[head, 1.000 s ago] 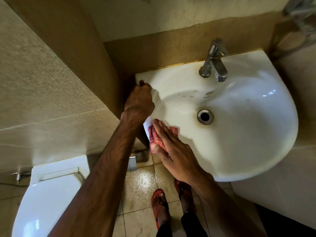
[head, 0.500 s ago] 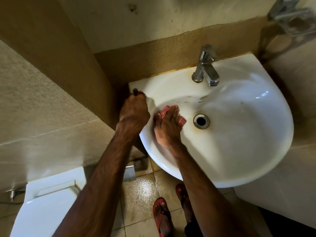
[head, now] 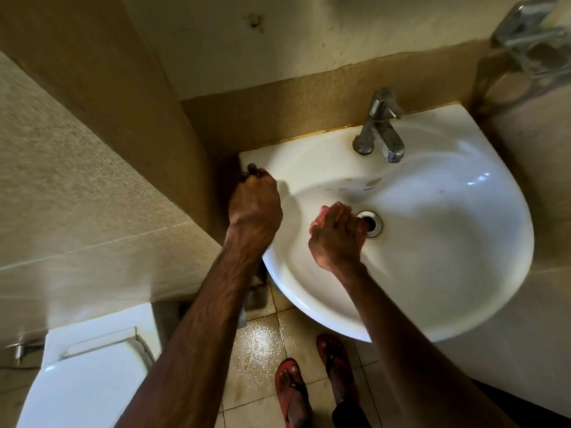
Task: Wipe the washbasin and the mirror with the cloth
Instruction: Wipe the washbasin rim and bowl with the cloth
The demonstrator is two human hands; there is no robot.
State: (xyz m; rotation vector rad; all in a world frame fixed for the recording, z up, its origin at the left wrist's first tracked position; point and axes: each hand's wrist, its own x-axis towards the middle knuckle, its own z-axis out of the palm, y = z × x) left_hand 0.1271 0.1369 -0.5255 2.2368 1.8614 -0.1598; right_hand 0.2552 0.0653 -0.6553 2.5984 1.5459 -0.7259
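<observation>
Right hand (head: 335,236) clutches red cloth (head: 320,216) beside the washbasin (head: 448,248) drain (head: 373,224); left hand (head: 255,208) apparently grips its rim; beige tiled walls (head: 92,180).

Cloth (head: 320,215) in white washbasin (head: 448,242), beside drain (head: 375,224)

You are facing one white washbasin (head: 448,242), which is carrying one chrome tap (head: 380,131) and one drain (head: 372,222). You are working with two hands, your left hand (head: 255,208) and your right hand (head: 335,239), and one red cloth (head: 319,217). You are wearing two red sandals (head: 290,390). One toilet (head: 86,381) is standing beside you.
</observation>
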